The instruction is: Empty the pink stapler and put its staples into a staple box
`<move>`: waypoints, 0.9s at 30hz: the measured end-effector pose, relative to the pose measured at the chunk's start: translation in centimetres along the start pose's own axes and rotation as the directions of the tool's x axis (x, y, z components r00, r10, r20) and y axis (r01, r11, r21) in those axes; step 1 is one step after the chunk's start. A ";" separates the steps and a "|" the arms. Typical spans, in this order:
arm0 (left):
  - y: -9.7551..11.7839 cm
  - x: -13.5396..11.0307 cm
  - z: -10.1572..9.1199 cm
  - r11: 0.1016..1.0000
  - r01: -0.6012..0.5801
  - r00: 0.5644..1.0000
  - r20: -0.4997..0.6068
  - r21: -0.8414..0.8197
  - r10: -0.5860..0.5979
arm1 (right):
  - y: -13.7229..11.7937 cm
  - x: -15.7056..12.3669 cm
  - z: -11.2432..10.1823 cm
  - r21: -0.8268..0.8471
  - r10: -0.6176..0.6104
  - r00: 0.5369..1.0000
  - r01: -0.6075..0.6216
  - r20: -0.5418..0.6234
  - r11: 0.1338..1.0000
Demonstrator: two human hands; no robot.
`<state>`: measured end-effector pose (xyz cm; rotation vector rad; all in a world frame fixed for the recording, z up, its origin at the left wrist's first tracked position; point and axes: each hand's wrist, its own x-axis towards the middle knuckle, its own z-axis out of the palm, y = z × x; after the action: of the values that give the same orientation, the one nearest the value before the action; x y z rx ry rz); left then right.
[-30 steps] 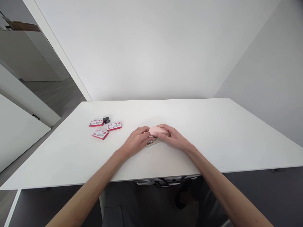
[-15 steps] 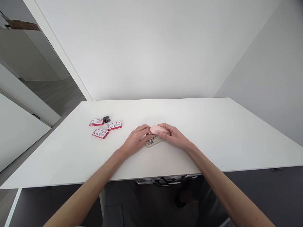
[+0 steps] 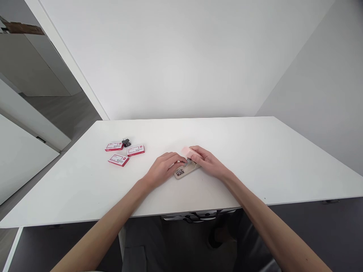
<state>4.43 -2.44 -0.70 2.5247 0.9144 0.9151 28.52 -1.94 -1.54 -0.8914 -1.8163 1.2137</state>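
Observation:
A stapler with a pink top [image 3: 189, 152] and a beige base [image 3: 185, 173] rests on the white table, its top swung up from the base. The square patterned metal plate [image 3: 179, 172] shows at the base's left end. My right hand [image 3: 208, 162] is closed around the pink top near the hinge end. My left hand [image 3: 167, 166] is beside the stapler's left part, with thumb and fingertips pinched on the metal rail [image 3: 187, 161] between top and base. Those fingers partly cover the rail, so whether staples are in it cannot be seen.
Three small red-and-white boxes [image 3: 135, 150] lie at the table's left. Touching or close to them is a small black staple remover [image 3: 126, 142]. A white wall [image 3: 181, 60] rises behind the table [image 3: 241, 139]; the front edge runs under my forearms.
The stapler's pink top has tilted up further, uncovering more of the metal rail and base. My left fingers have moved from the top's edge onto the rail.

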 end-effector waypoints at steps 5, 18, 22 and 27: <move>-0.1 0.0 0.2 0.997 0.043 0.999 -0.017 -0.060 -0.044 | 0.0 -0.1 -0.1 0.003 0.019 0.999 -0.019 0.028 1.000; 0.0 0.0 0.2 0.998 0.034 0.999 0.008 -0.048 -0.034 | -0.2 -0.2 -0.4 0.066 0.025 1.000 -0.026 0.020 0.997; 0.0 0.0 0.2 0.999 0.026 0.999 0.034 -0.030 -0.025 | 0.0 -0.3 -0.7 0.157 0.052 0.998 -0.059 0.046 0.986; -0.2 -0.1 0.3 1.000 0.004 0.998 0.067 -0.012 -0.003 | -0.1 -0.4 -0.7 0.167 0.084 0.993 -0.096 0.080 0.981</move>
<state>4.53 -2.34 -1.08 2.5264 0.8893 0.8269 29.26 -2.03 -1.37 -0.8493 -1.7137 1.4524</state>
